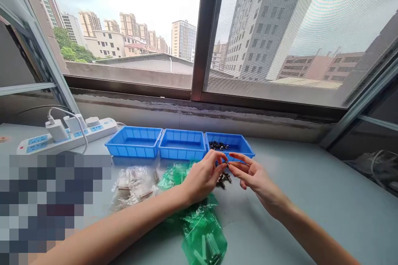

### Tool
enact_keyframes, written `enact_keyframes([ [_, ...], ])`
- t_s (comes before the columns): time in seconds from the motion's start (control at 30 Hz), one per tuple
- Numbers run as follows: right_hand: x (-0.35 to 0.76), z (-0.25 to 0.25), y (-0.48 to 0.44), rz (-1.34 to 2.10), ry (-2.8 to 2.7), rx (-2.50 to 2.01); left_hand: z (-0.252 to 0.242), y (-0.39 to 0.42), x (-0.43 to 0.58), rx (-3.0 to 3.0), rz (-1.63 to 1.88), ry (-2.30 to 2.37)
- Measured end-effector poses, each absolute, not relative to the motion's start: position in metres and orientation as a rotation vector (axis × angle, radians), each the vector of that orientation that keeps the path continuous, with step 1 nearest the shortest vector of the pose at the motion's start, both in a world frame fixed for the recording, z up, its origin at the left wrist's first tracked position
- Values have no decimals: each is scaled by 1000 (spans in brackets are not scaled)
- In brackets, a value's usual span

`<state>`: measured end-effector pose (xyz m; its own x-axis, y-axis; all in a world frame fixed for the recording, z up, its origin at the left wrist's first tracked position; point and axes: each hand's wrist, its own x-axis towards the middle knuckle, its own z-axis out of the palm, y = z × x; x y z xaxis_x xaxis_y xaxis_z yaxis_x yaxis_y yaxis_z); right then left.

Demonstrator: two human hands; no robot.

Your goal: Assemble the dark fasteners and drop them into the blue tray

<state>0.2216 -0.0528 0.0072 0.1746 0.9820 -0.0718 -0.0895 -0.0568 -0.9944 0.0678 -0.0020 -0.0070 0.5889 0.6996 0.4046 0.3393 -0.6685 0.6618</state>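
Grey table (311, 203) | window (280, 29) behind | left grip (203, 176) pinches small dark part (227, 165) | right grip (253, 176) unclear

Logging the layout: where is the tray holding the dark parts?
Head view: the tray is the rightmost of three blue ones under the window, beside the middle tray, just beyond the fingertips of the left hand and right hand.

Pixelated patch (46, 203) lower left (contents hidden), tiny part (228, 165) between fingers (217, 157) unidentifiable, green bag (203, 236) cropped below.
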Motion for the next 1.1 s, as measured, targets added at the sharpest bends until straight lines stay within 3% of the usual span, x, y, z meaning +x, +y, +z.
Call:
enact_keyframes([
  [0.63, 215, 7, -56, 1099, -1098, -1306, -8, -6, 67, 2258, 904, 852],
  [1.1, 242, -1, -41, 781, -1015, -1382, -2, -9, 68, 2202, 877, 889],
])
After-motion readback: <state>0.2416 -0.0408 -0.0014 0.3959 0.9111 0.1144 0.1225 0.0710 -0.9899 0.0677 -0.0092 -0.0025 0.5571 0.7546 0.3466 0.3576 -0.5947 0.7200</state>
